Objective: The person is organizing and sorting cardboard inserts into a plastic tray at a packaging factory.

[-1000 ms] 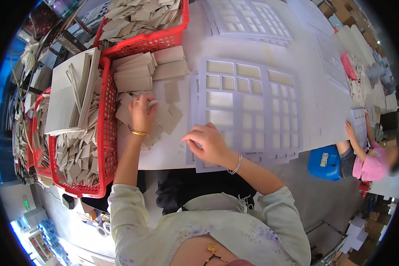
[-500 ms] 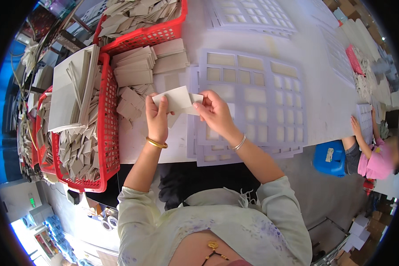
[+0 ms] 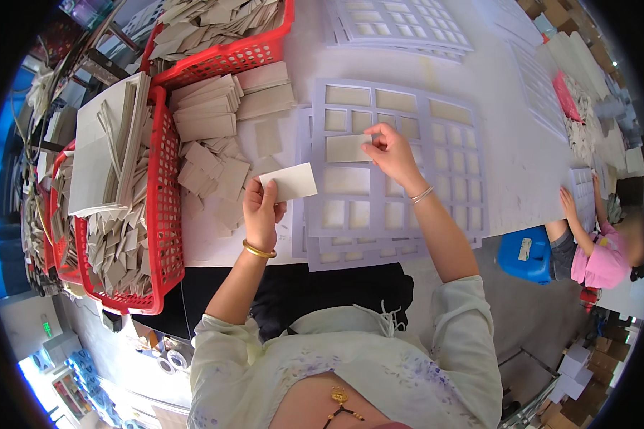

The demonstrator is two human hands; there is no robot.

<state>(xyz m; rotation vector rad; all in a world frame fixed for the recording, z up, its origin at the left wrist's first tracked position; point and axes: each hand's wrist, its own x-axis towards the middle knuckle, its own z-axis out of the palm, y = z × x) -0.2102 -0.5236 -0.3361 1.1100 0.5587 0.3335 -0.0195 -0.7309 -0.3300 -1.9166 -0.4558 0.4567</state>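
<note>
My left hand (image 3: 262, 207) is closed on a pale grey cardboard piece (image 3: 292, 182), tilted above the table left of the frame sheet. Over the top white frame sheet (image 3: 376, 207), my right hand (image 3: 391, 151) pinches the right end of another cardboard piece (image 3: 347, 149). That piece lies at a window in the sheet's left column; whether it sits fully inside cannot be told. The sheet has rows of rectangular windows with pale grey fill, and more sheets show beneath it. Loose cardboard pieces (image 3: 202, 170) lie left of my left hand.
A red basket (image 3: 166, 207) of cardboard scraps stands at the left, another red basket (image 3: 222, 58) behind it. Stacked cardboard pieces (image 3: 206, 111) lie beside them. More frame sheets (image 3: 401, 25) are at the back. A person in pink (image 3: 599, 257) works at the right, near a blue stool (image 3: 524, 256).
My hands have moved apart, each with one cardboard piece. The right carried its piece up and right onto the frame sheet; the left moved slightly down and right.
</note>
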